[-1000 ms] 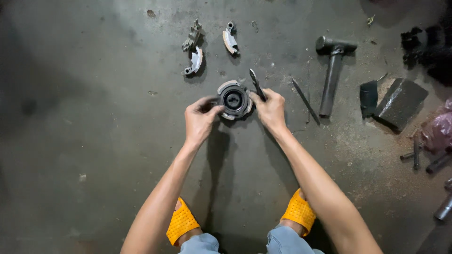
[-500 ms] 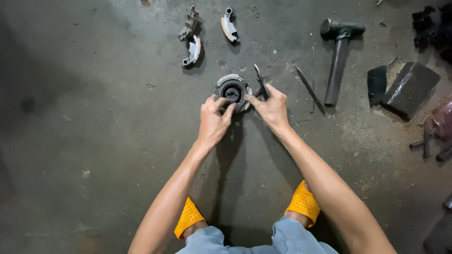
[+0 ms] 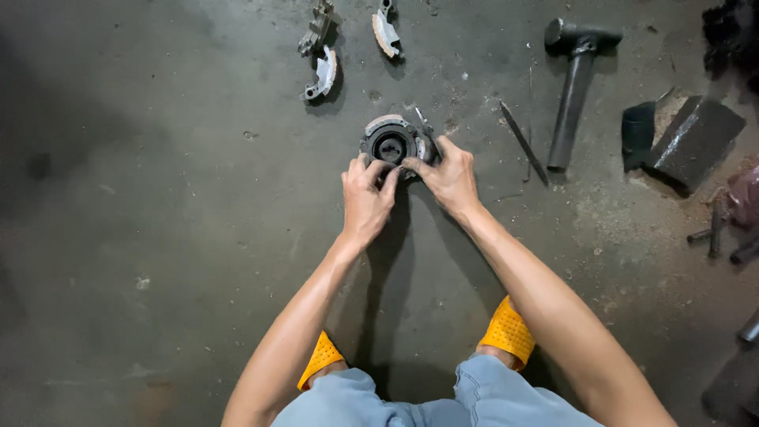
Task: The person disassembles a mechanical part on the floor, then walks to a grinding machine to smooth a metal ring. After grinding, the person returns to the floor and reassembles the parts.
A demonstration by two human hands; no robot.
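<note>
I am crouched over the concrete floor, both arms stretched out to the round clutch assembly lying flat a little above the middle of the floor in my view. My left hand is curled against its near rim, fingertips pressing on the edge. My right hand closes on its right side, thumb and forefinger pinching at the rim; a thin tool pokes up just beside those fingers, but I cannot tell whether I am holding it.

Two curved clutch shoes and a small linkage piece already lie apart toward the far edge, so I judge the stripping partly done, with at least one shoe, pale along the far-left rim, left on the hub. To the right lie a thin rod, a hammer and a dark metal block, well apart from my hands. My yellow sandals show at the near edge.
</note>
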